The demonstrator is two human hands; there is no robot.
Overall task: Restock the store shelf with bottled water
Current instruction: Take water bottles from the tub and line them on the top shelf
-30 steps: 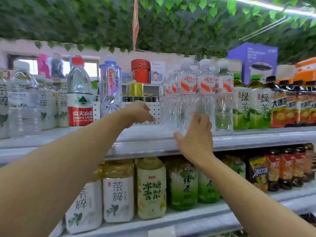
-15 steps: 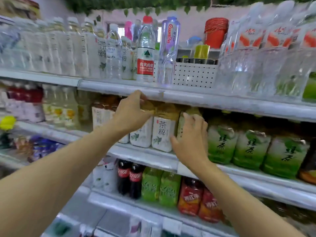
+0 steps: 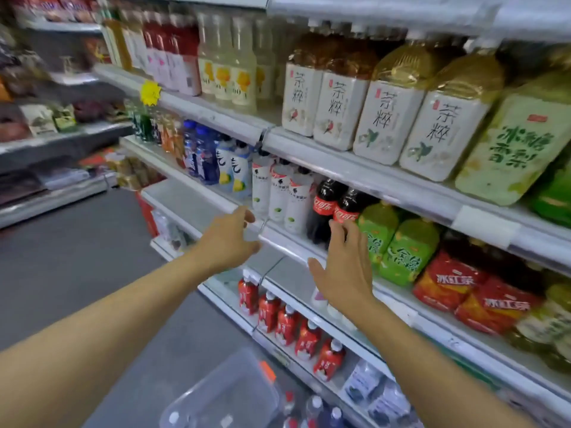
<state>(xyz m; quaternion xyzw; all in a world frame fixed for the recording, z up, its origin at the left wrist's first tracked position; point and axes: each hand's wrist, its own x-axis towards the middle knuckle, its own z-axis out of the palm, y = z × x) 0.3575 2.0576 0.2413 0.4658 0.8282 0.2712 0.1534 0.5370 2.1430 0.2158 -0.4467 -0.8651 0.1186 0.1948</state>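
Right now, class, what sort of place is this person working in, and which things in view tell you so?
Most likely a small grocery or convenience store: tiered metal shelves with price-label strips, rows of identical tea bottles, cola bottles stocked facing out, and a yellow promo tag.

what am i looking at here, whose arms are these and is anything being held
There is no machine here. A person wears a camera on their head, so the single view looks forward and down along their own two bare arms at a store's drink shelves.

The left hand reaches toward the edge of a shelf with loosely curled fingers, its grip empty. The right hand is spread open in front of two cola bottles, also holding nothing.

On the shelves stand cream-labelled tea bottles, green tea bottles and small red bottles. At the bottom of the view is a clear plastic bin with bottle caps visible beside it, probably the water still to be shelved.
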